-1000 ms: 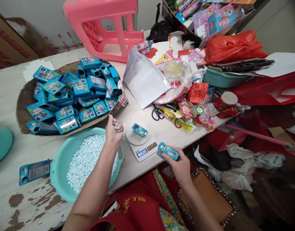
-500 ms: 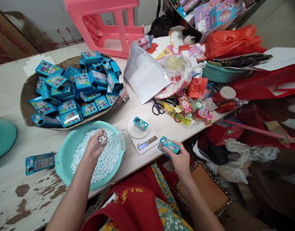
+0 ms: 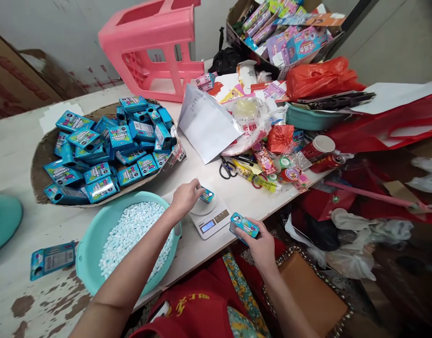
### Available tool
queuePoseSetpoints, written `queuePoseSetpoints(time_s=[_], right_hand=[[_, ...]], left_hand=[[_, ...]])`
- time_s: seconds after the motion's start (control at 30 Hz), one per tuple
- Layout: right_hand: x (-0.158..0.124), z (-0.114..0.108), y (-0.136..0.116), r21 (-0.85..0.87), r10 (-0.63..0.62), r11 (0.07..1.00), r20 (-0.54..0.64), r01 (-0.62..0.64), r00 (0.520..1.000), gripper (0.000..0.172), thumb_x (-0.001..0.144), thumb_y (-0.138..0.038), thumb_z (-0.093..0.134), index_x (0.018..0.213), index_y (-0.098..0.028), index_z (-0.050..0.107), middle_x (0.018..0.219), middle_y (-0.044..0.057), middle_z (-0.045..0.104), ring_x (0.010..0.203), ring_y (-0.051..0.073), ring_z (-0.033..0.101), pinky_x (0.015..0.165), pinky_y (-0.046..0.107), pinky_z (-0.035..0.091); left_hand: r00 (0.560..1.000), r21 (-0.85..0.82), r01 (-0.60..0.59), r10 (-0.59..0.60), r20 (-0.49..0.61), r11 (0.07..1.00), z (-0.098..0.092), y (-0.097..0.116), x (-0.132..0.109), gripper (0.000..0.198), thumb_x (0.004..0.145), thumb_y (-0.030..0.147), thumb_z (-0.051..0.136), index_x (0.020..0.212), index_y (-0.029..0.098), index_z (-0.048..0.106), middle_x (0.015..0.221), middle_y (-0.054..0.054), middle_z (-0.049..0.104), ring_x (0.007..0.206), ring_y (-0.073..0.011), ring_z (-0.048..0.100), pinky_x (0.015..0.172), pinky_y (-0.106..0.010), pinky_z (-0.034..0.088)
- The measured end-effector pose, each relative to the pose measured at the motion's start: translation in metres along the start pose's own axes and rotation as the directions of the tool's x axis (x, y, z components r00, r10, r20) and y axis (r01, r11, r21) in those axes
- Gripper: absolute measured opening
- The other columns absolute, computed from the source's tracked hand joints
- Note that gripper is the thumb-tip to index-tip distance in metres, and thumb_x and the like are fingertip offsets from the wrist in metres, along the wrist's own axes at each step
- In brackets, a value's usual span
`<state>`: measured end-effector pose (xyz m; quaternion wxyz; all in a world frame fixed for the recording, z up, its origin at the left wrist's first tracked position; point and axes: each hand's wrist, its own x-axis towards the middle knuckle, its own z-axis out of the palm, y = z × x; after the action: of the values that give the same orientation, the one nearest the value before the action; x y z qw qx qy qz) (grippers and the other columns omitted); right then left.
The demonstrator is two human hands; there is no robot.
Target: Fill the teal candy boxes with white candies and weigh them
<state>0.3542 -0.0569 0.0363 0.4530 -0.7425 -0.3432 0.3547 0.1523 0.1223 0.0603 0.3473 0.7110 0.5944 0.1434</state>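
I'm looking down on a crowded table point(image 3: 11, 150): a cardboard tray point(image 3: 37, 176) heaped with blue boxes point(image 3: 103, 189) at the back left, a turquoise basin point(image 3: 85, 265) of pale candies point(image 3: 131, 232) in front of it, a pink stool point(image 3: 147, 29) lying behind. A white sheet point(image 3: 208, 126), scissors point(image 3: 227, 170) and a jumble of packets point(image 3: 265, 159) crowd the space beyond the scale point(image 3: 210, 223). The left forearm point(image 3: 131, 267) cuts across the basin, covering some candies, and the left hand point(image 3: 185, 199) blocks my view of one end of the small box point(image 3: 206, 195) standing on the scale. Those left fingers are bunched at that end; I can't tell whether they grip anything. Over in the right hand point(image 3: 263, 241), a firm hold on a second blue box point(image 3: 244, 226), just off the table's front edge, candies showing in its opening.

Lettering now: "CARAMELO MACIZO" on the trayed boxes and the held one. The scale's digits and the sheet's handwriting are too small for me.

And there's the change: half a second ago the left hand was cupped over the basin with candies; now it's across at the scale. The right hand keeps its box.
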Motion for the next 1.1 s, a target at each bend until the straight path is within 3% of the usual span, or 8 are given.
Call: queuePoseSetpoints(time_s=[0.13,0.37,0.63,0.83,0.9,0.97,1.03,1.1], right_hand=[[0.004,-0.002,0.006,0.013,0.034,0.999,-0.015,-0.034,0.999,0.045,0.064,-0.043,0.076,0.099,-0.018,0.067,0.094,0.006,0.068,0.082,0.022,0.063,0.079,0.038,0.051],[0.009,-0.006,0.007,-0.012,0.004,1.000,-0.016,-0.004,1.000,0.041,0.066,-0.042,0.074,0.098,-0.018,0.067,0.095,0.006,0.066,0.085,0.022,0.061,0.080,0.038,0.050],[0.014,-0.006,0.006,-0.026,0.001,1.000,-0.014,-0.002,1.000,0.043,0.065,-0.044,0.074,0.099,-0.018,0.067,0.095,0.006,0.067,0.084,0.022,0.061,0.081,0.039,0.050],[0.015,-0.006,0.007,-0.018,0.020,1.000,-0.005,-0.020,1.000,0.043,0.066,-0.044,0.074,0.100,-0.018,0.066,0.096,0.006,0.067,0.086,0.022,0.062,0.082,0.038,0.049],[0.015,-0.005,0.007,-0.029,0.024,0.999,-0.007,-0.025,1.000,0.043,0.066,-0.044,0.075,0.100,-0.018,0.066,0.096,0.006,0.067,0.086,0.022,0.061,0.082,0.038,0.049],[0.016,-0.005,0.008,-0.030,0.016,0.999,-0.014,-0.017,1.000,0.044,0.066,-0.044,0.075,0.100,-0.018,0.066,0.095,0.006,0.067,0.086,0.022,0.061,0.081,0.037,0.049],[0.016,-0.005,0.008,-0.024,0.005,1.000,-0.024,-0.005,1.000,0.045,0.065,-0.044,0.075,0.101,-0.018,0.066,0.095,0.006,0.066,0.086,0.021,0.061,0.082,0.037,0.048],[0.016,-0.005,0.008,-0.020,0.001,1.000,-0.040,-0.002,0.999,0.047,0.064,-0.045,0.076,0.101,-0.018,0.066,0.096,0.006,0.066,0.086,0.021,0.061,0.081,0.037,0.048]], left_hand=[[0.999,0.166,-0.011,0.002,0.054,0.986,0.002,0.001,0.015,0.020,0.070,0.040,0.068,0.079,0.024,0.059,0.057,-0.001,0.051,0.056,-0.0183,0.045,0.054,-0.026,0.019],[0.999,-0.030,-0.048,0.047,-0.024,0.998,0.009,-0.001,0.011,0.022,0.078,0.043,0.059,0.071,0.024,0.063,0.053,0.000,0.052,0.052,-0.0159,0.045,0.052,-0.025,0.022],[0.996,0.329,-0.023,-0.008,0.092,0.944,0.023,0.014,-0.002,0.019,0.084,0.033,0.050,0.094,0.027,0.066,0.072,-0.005,0.065,0.066,-0.0210,0.057,0.057,-0.026,0.025],[0.996,-0.147,0.056,-0.065,-0.059,0.988,0.002,-0.012,0.009,0.010,0.075,0.031,0.063,0.073,0.021,0.065,0.052,0.000,0.050,0.050,-0.0140,0.044,0.049,-0.024,0.023],[0.984,-0.529,0.153,-0.178,0.005,0.834,-0.010,-0.022,0.008,0.012,0.073,0.030,0.065,0.070,0.019,0.061,0.047,0.004,0.040,0.042,-0.0093,0.033,0.043,-0.021,0.020],[0.947,-0.831,0.263,-0.295,0.125,0.491,-0.024,-0.036,0.001,0.015,0.075,0.029,0.065,0.070,0.018,0.057,0.047,0.006,0.034,0.037,-0.0056,0.025,0.038,-0.018,0.016],[0.898,-0.954,0.269,-0.394,0.198,0.133,-0.038,-0.055,-0.012,0.014,0.080,0.026,0.059,0.071,0.017,0.054,0.051,0.005,0.039,0.037,-0.0044,0.030,0.035,-0.015,0.019],[0.834,-0.974,0.217,-0.507,0.218,-0.061,-0.047,-0.076,-0.029,0.015,0.086,0.022,0.050,0.074,0.015,0.054,0.059,0.000,0.049,0.046,-0.0062,0.045,0.038,-0.014,0.033]])
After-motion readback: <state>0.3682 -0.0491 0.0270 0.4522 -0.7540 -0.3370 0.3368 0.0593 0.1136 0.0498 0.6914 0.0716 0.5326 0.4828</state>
